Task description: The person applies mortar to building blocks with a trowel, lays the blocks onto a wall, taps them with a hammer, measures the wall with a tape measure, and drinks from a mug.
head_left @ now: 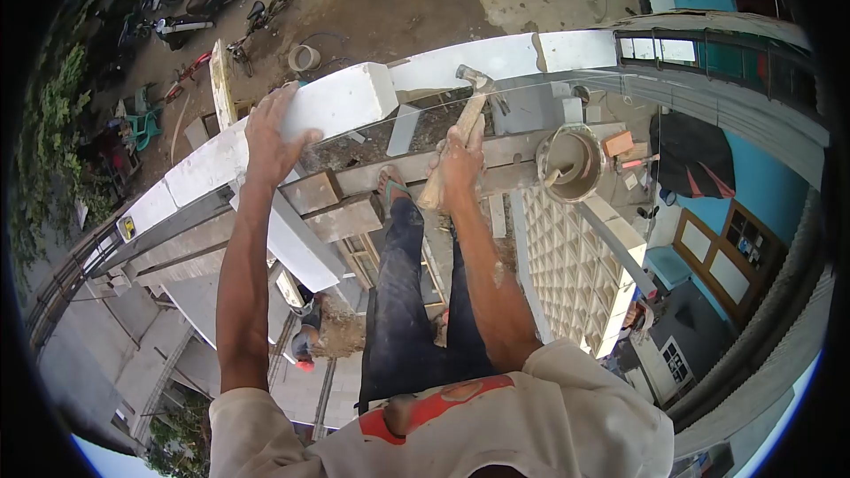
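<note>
White rectangular block (347, 99) lies along the pale masonry wall (500, 58), its end under my loosely spread left hand (273, 134); my right hand (460, 168) is wrapped round a wooden-handled metal hammer (472, 113). I'd tap lightly, palm steadying.

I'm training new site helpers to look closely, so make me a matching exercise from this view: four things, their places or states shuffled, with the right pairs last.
Things
1. hammer
2. bucket
3. white block
4. sandal

Places or states
A. on a foot
B. held in the right hand
C. beside an orange brick
D. touched by the left hand

Pairs: 1-B; 2-C; 3-D; 4-A
</note>
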Tool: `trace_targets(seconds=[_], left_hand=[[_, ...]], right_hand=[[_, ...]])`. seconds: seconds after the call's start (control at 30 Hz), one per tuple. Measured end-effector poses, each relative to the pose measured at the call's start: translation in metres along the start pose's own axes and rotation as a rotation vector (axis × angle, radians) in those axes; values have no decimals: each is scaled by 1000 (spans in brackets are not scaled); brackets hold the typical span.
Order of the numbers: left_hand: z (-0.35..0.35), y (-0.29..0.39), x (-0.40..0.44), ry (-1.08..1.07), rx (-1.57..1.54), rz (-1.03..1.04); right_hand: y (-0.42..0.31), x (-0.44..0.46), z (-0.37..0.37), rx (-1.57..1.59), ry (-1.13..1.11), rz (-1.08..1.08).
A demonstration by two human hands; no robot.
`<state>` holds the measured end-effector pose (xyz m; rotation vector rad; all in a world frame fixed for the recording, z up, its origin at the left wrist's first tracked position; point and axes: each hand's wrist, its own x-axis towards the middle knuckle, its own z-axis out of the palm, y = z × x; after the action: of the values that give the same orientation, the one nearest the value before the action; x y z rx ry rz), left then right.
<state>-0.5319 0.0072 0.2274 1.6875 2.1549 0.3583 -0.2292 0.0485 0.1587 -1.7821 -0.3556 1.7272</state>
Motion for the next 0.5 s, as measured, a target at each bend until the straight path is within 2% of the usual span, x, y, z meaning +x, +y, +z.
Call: trace_targets(seconds=[0.03, 0.1, 0.13, 0.23, 0.27, 0.33, 0.4, 0.47, 0.5], left_hand=[[0, 0, -1, 20, 1, 1], [2, -2, -2, 29, 7, -1], [3, -3, -2, 35, 15, 4], [6, -10, -3, 40, -14, -2], [6, -12, -2, 43, -12, -3], [6, -11, -2, 19, -13, -20], [7, -12, -3, 0, -46, -42], [8, -17, -6, 9, -58, -52], [10, -19, -8, 32, -30, -47]], right_hand=[[15, 8, 6, -4, -2, 0], [45, 21, 8, -482, -295, -105], [43, 22, 4, -484, -293, -103], [11, 13, 4, -117, -182, 13], [2, 6, 10, -117, -186, 12], [-4, -3, 20, 126, -14, 18], [16, -1, 25, 116, -22, 2], [20, 3, 19, -433, -319, -97], [9, 0, 13, -391, -365, -43]])
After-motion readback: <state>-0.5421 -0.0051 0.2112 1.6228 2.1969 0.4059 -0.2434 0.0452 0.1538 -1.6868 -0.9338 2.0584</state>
